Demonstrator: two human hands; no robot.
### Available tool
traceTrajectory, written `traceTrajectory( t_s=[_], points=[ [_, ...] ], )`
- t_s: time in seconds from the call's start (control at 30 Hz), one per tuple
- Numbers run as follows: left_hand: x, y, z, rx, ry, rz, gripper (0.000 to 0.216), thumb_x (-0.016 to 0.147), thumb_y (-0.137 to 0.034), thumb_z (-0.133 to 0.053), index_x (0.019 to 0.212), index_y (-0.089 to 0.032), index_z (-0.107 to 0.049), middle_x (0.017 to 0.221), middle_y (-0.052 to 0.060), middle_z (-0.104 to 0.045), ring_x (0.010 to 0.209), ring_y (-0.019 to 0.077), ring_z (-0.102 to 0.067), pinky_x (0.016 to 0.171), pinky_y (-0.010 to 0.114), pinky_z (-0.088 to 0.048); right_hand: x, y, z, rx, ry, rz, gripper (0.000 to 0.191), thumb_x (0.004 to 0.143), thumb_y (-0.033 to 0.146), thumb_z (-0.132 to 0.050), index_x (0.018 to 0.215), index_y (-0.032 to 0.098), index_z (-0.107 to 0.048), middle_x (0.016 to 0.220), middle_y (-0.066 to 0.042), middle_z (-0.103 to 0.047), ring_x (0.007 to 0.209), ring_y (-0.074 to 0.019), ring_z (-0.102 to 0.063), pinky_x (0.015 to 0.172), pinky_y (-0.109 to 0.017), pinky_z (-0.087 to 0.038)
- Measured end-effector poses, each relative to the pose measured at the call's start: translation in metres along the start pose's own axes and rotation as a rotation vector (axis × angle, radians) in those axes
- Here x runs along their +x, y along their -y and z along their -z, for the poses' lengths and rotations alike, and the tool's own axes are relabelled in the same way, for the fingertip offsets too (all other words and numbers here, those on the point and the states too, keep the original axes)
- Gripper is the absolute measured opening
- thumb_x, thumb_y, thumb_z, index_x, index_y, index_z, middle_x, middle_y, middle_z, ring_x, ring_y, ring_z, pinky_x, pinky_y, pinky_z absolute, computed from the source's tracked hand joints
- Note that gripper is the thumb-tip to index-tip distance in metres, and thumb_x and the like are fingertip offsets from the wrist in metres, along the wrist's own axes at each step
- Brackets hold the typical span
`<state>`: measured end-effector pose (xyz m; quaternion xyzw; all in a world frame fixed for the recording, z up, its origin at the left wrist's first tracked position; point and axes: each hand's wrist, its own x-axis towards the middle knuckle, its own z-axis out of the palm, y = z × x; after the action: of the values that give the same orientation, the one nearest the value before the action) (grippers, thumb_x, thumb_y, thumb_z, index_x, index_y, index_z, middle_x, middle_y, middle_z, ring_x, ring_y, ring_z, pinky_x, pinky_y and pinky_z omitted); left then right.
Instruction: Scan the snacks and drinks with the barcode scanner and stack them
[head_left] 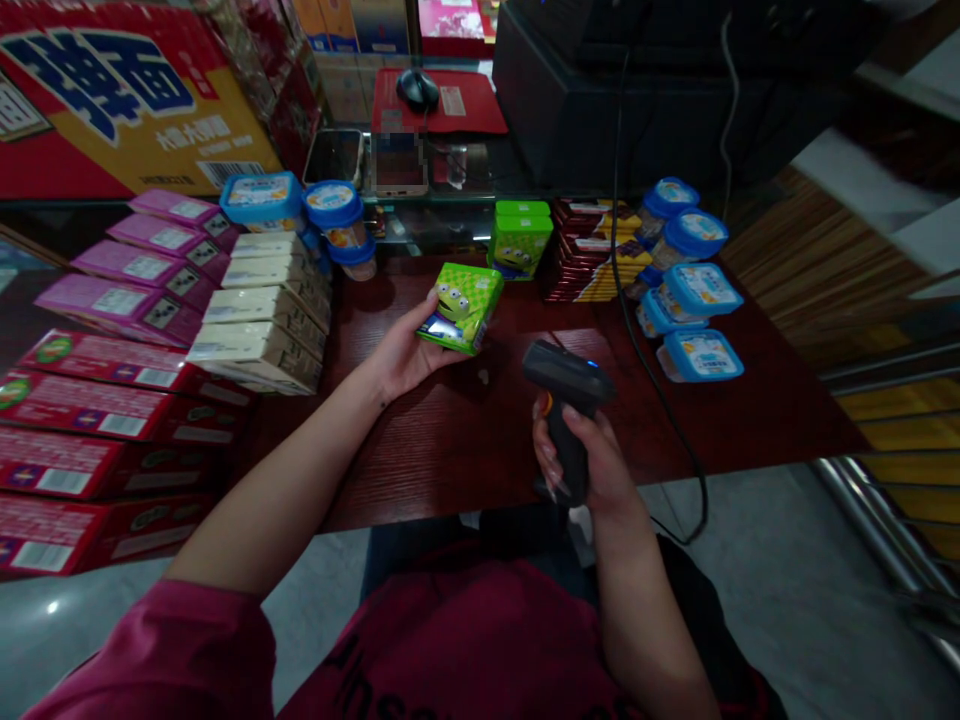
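Observation:
My left hand [405, 352] grips a small green box with cartoon figures [462, 306], held tilted above the dark wooden table [465, 440]. My right hand [581, 455] is wrapped round the handle of a black barcode scanner [564, 388], whose head points left toward the green box. A black cable [660, 400] runs from the scanner side across the table and over its front edge.
More green boxes [519, 238] stand behind, next to a stack of dark red packets [592, 265]. Blue-lidded tubs [694, 300] lie right; beige boxes [262, 310], pink boxes [142, 270] and red boxes [97, 440] lie left. A black machine [600, 100] and a mouse [417, 90] sit behind.

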<state>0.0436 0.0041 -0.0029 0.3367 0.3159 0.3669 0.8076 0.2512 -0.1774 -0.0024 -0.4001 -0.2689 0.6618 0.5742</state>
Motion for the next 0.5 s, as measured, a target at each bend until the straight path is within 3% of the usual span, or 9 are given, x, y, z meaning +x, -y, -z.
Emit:
traceTrajectory(
  t_s=[0.23,0.4,0.5],
  points=[
    [0.0039,-0.0026,-0.0031,-0.192,0.072,0.087,0.052,0.109,-0.049,-0.050,0.145,-0.013,-0.062,0.128,0.016,-0.079,0.125,0.0323,-0.075,0.108,0.051,-0.061,-0.0002,0.0017,-0.0032,-0.015,0.040,-0.002,0.039,0.087,0.055,-0.083,0.097,0.019,-0.070,0.060,0.005,-0.061,0.036,-0.0081,-0.048,0.032,-0.017,-0.046],
    [0.0033,-0.0007,-0.0019,-0.117,0.007,0.050,0.039,0.107,-0.045,-0.056,0.129,-0.016,-0.070,0.120,0.012,-0.081,0.112,0.0282,-0.079,0.101,0.046,-0.065,-0.0006,0.0003,-0.0006,0.011,0.029,-0.010,0.037,0.088,0.052,-0.083,0.098,0.018,-0.072,0.061,0.005,-0.063,0.037,-0.0081,-0.051,0.033,-0.016,-0.047],
    [0.0047,0.0014,-0.0003,-0.053,-0.037,-0.064,0.034,0.099,-0.046,-0.071,0.117,-0.017,-0.072,0.115,0.010,-0.082,0.108,0.0262,-0.080,0.098,0.041,-0.066,0.0001,-0.0008,-0.0009,0.025,0.029,0.004,0.036,0.089,0.051,-0.083,0.099,0.018,-0.072,0.060,0.005,-0.064,0.036,-0.0079,-0.050,0.032,-0.016,-0.046]
  ],
)
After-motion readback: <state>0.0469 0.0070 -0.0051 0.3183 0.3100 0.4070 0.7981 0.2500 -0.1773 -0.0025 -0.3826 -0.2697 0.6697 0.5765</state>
